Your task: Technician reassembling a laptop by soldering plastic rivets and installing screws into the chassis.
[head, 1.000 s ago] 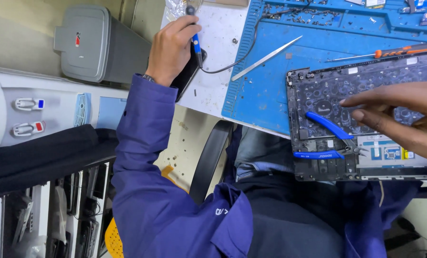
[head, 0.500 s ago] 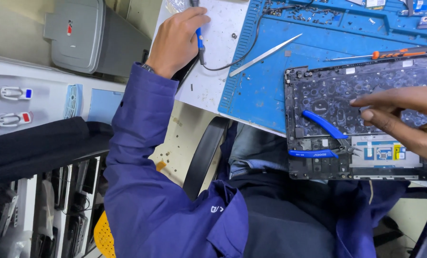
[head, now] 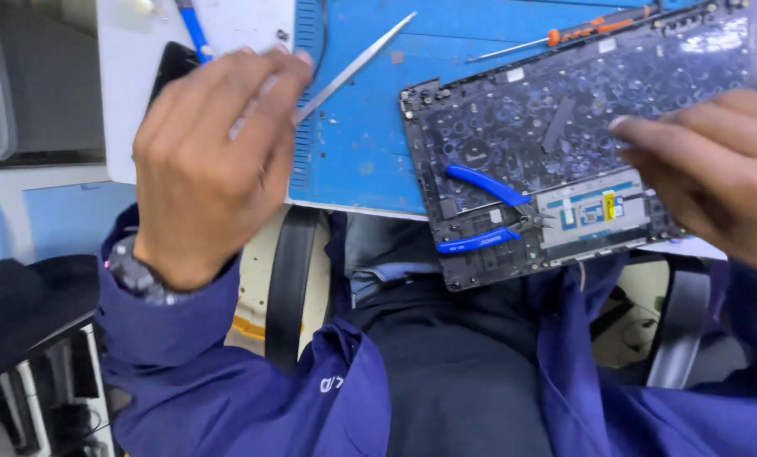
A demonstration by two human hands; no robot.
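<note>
My left hand (head: pixel 205 161) hangs loosely curled above the near-left edge of the blue mat (head: pixel 361 144), its fingers (head: pixel 268 93) close to the metal tweezers (head: pixel 353 69). My right hand (head: pixel 717 173) rests its fingers (head: pixel 649 135) on the opened laptop base (head: pixel 556 127), where blue-handled pliers (head: pixel 484 216) lie.

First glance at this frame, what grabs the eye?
The left hand, big and raised in the foreground, fingertips by the metal tweezers on the blue mat. Right of it, the opened laptop base with blue-handled pliers lying on it, and the right hand over its right edge.
</note>
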